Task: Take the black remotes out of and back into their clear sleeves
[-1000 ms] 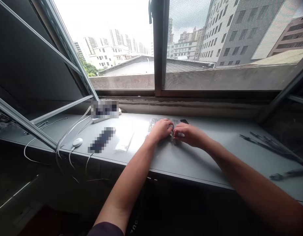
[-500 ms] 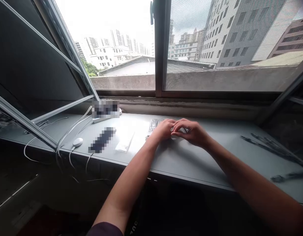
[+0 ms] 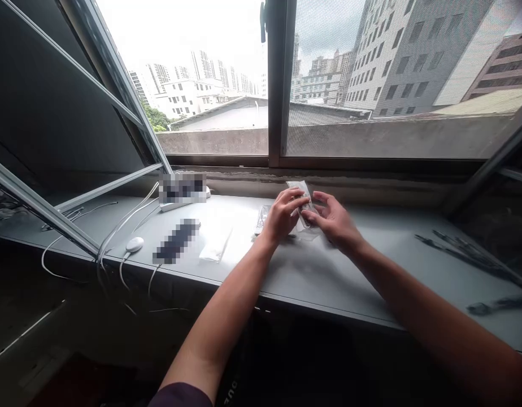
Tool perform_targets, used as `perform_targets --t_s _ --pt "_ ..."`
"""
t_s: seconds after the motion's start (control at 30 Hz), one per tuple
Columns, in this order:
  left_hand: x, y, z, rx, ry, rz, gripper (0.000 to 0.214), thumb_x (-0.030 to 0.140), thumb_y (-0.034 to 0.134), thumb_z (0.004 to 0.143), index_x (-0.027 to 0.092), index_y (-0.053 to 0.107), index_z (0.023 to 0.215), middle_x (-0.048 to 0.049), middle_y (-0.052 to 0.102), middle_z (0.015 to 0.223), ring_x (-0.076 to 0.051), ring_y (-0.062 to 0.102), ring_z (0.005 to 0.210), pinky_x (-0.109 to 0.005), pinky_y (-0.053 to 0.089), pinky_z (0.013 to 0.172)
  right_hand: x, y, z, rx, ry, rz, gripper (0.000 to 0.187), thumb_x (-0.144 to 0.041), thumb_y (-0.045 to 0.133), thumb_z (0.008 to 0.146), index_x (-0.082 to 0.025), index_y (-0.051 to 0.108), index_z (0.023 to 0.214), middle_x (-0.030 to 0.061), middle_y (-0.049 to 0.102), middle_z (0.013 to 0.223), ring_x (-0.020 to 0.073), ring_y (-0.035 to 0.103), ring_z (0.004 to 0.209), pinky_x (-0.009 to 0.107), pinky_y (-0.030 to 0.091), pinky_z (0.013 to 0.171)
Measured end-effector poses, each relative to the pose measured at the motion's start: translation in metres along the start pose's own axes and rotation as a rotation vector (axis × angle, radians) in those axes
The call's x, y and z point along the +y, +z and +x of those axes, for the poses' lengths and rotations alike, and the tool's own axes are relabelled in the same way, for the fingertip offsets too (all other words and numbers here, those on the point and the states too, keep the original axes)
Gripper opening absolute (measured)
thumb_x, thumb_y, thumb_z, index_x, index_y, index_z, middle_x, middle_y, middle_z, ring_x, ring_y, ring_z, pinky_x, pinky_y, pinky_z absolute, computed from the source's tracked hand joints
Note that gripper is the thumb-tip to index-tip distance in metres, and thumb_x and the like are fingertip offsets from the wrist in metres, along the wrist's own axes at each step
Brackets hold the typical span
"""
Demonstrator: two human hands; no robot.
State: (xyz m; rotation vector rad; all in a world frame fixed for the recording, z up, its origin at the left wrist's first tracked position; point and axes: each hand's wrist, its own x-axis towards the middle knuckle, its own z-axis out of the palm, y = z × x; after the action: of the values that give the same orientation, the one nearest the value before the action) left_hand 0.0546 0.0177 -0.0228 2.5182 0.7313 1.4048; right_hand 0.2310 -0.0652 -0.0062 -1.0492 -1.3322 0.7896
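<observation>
So in the head view, the left hand (image 3: 282, 213) had a clear packet (image 3: 298, 185) in its fingers, right between both hands over the bench (image 3: 349, 288). Right hand (image 3: 335, 221) was loosely curled, thumb by the packet, couldn't tell if it gripped. Second packet (image 3: 261, 217) sat just left of the hands, white bag (image 3: 216, 246) further left.

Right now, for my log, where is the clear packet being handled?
In the head view, the clear packet is just right of centre, between the left hand and right hand.

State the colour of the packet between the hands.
The packet looks clear and whitish; the head view shows it.
</observation>
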Motion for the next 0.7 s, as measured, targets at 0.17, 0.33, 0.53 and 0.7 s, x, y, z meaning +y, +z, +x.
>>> perform_targets --t_s 0.17,0.33,0.53,0.7 --pt "0.015 -0.007 0.001 0.087 -0.187 -0.038 0.065 0.028 0.067 0.102 0.027 0.050 0.165 -0.0139 0.043 0.172 -0.033 0.038 0.162 -0.051 0.038 0.133 -0.001 -0.001 -0.001 -0.243 0.329 0.338 0.052 -0.044 0.097 0.083 -0.017 0.077 0.122 0.0125 0.082 0.117 0.0272 0.080 0.103 0.041 0.066 0.098" --pt "0.009 -0.009 0.008 0.267 -0.549 -0.444 0.059 0.049 0.059 0.107 0.021 0.054 0.158 -0.0166 0.060 0.159 -0.032 0.061 0.142 -0.042 0.055 0.113 -0.005 0.005 -0.008 -0.276 0.497 0.391 0.026 -0.032 0.092 0.088 -0.014 0.079 0.101 0.0115 0.082 0.098 0.0206 0.079 0.077 0.029 0.068 0.064" --pt "0.003 -0.011 0.013 0.154 -0.898 -1.028 0.067 0.079 0.059 0.097 0.016 0.077 0.110 -0.0151 0.083 0.107 -0.028 0.080 0.098 -0.037 0.064 0.086 -0.008 0.013 -0.014 -0.404 0.555 0.351 0.023 -0.037 0.079 0.100 -0.021 0.070 0.113 0.0079 0.080 0.096 0.0197 0.076 0.064 0.024 0.056 0.037" --pt "-0.001 -0.011 0.013 0.227 -0.923 -1.081 0.045 0.056 0.076 0.095 0.012 0.078 0.098 -0.0175 0.084 0.104 -0.023 0.079 0.086 -0.035 0.064 0.085 -0.006 0.011 -0.015 -0.504 0.588 0.325 0.027 -0.041 0.082 0.098 -0.019 0.068 0.104 0.0083 0.079 0.093 0.0200 0.075 0.064 0.027 0.062 0.044"
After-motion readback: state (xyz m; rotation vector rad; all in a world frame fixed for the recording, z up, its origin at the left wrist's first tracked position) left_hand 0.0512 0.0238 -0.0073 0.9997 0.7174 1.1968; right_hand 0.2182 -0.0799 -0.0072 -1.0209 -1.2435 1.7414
